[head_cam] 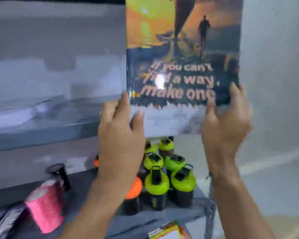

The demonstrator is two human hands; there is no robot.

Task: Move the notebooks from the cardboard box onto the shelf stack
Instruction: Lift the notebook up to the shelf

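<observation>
I hold a notebook upright in front of me with both hands. Its cover shows a sunset scene and the words "If you can't find a way, make one". My left hand grips the lower left edge, thumb on the cover. My right hand grips the lower right corner. The notebook is raised to the right end of a grey upper shelf. The cardboard box is out of view. The picture is blurred by motion.
On the lower grey shelf stand several dark bottles with lime-green lids and one with an orange lid. A pink spool-like object lies at the left. A colourful packet shows at the bottom edge. A pale wall is at the right.
</observation>
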